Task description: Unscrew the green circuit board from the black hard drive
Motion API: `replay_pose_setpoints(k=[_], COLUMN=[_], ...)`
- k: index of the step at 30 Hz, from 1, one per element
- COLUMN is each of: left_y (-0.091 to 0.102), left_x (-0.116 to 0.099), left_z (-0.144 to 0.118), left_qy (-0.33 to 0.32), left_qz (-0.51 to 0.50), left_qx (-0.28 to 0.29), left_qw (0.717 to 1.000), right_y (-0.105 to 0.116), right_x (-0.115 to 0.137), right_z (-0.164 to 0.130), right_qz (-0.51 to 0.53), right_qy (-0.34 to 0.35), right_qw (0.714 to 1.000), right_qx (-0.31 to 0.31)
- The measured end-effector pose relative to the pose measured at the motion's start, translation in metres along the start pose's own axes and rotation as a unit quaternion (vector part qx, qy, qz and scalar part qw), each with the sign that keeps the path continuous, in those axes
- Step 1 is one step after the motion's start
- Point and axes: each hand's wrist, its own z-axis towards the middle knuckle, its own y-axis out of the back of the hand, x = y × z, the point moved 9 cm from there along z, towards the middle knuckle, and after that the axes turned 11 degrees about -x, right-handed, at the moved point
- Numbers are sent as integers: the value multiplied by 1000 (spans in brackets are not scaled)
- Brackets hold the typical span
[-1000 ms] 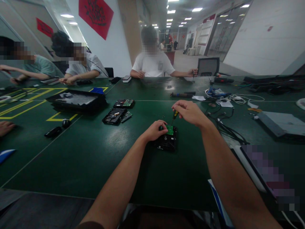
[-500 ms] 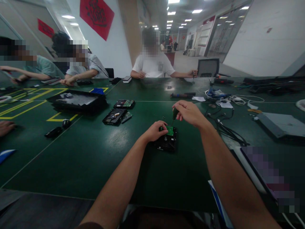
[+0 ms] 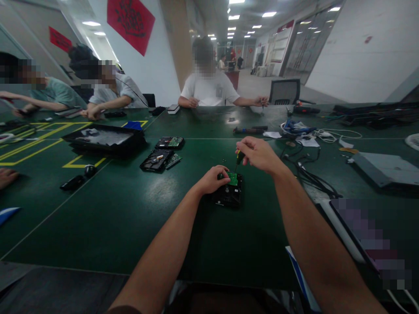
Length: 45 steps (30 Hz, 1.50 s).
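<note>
Green cloth covers the big tabletop (image 3: 108, 218), and this one view from the head looks down on it. A black hard drive (image 3: 228, 194) lies flat in the middle, just in front of the person. It has a small green circuit board (image 3: 233, 178) on its far end.

The left hand (image 3: 212, 179) rests on the far left corner of the hard drive. Its fingers are curled down onto the edge and press on it.

The right hand (image 3: 258, 153) is up above the drive, a little to the right. Its fingers are closed around a small screwdriver (image 3: 238, 158) with a yellow and black handle. The screwdriver points down, and its thin tip meets the green circuit board.

Farther back on the left lie an open drive (image 3: 156, 159) and another circuit board (image 3: 170, 142), near each other. Beside them sits a black tray (image 3: 104, 138). Yellow lines (image 3: 42, 139) are marked on the cloth there. On the right are a bunch of black cables (image 3: 307, 172) and a flat grey box (image 3: 388, 168).

Other people sit at the far side and the left side of the tabletop. Someone's hand (image 3: 6, 176) shows at the left edge.
</note>
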Motion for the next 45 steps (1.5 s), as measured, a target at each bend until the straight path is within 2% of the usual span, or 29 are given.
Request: replay_pose_setpoints(k=[6,10,14,25,29,33,41,45], left_y=[0,0,0,0,1,1,0,-1], left_x=[2,1,0,-2,-2,-3,-2,1], left_z=[0,-1,-1,-1,-1,-1,0,0], left_qy=[5,-1,-1,-9,0,2,-9,-8], left_qz=[4,-1,-2,-3,5,5,-5,-6], left_qx=[-1,-1,-4,-2,0,0,-5,-5], left_qw=[1000,1000,1000,1000,1000,1000,1000,1000], right_y=[-8,2,7,-8,1,6,-9,-2], right_x=[-1,3,1,-5,-7,-9,-5,-5], right_z=[0,1,2,1,4,4,1,5], right_qz=[30,-34,-43,60,-3,-15,74,8], right_qy=[-1,31,21,-5,16,-8,-5,28], right_qw=[999,999,998,998,1000,1000,996,999], right_qx=[35,-3,-27,34,6,-16,43,16])
